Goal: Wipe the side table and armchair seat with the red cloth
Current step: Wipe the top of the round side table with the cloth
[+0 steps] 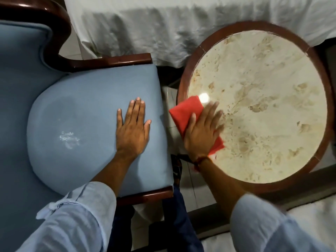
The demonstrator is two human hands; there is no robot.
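Pressing one folded red cloth [189,115] flat on one round marble-topped desk [263,106], right hand [201,131] grip spread; left hand [133,128] spread flat on one blue armchair seat [87,115].

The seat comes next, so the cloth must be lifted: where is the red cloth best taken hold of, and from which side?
Probably the bare corner of the red cloth that overhangs the side table rim toward the armchair seat. The right hand presses the rest flat, so only that part has free edges. Come from the chair side and pinch top and underside.
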